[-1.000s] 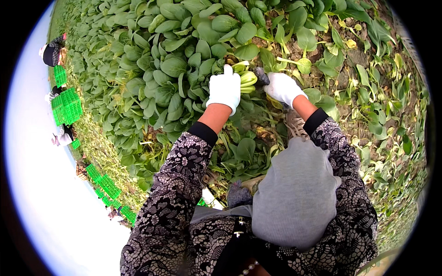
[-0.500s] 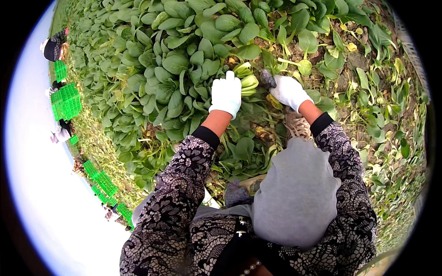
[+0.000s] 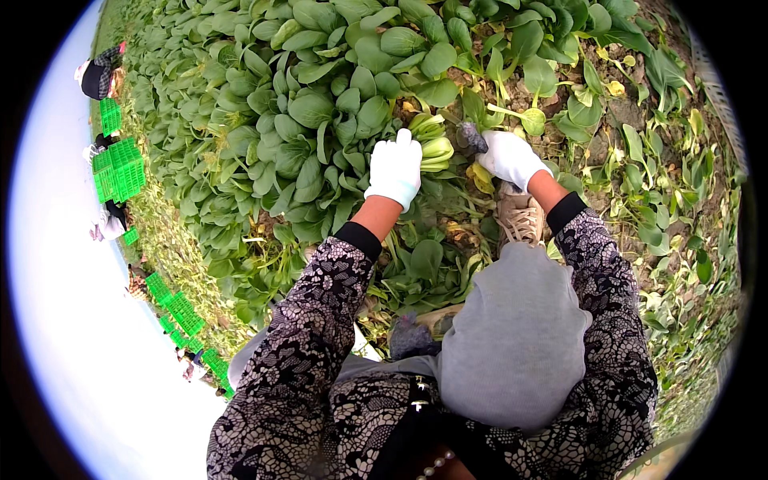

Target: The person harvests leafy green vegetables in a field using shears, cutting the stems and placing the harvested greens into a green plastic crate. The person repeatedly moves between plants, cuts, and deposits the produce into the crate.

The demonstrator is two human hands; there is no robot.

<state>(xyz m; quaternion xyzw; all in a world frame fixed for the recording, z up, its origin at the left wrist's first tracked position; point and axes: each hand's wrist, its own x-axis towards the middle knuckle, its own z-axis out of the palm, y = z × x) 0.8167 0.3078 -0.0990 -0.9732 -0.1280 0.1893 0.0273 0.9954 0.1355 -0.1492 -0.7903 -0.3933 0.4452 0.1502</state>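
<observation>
In a white glove, my left hand [image 3: 394,170] is wrapped round a bunch of leafy green vegetables, whose pale green stalks [image 3: 433,152] show beside its fingers, pointing right. My gloved right hand [image 3: 510,158] is closed on a dark, mottled grey-purple object [image 3: 472,137] just right of the stalk ends; I cannot make out what it is. Yellowed leaves [image 3: 482,178] lie under that hand, above my beige shoe [image 3: 520,216].
A dense bed of leafy plants [image 3: 264,96] fills the upper left; loose leaves on soil [image 3: 640,184] cover the right. My grey-clad knee [image 3: 512,336] is at lower centre. Along the far left are stacked green crates [image 3: 120,168] and other people [image 3: 98,76].
Both hands have shifted slightly down and to the right in the picture, still holding the same things. The stalk bunch has moved with my left hand.
</observation>
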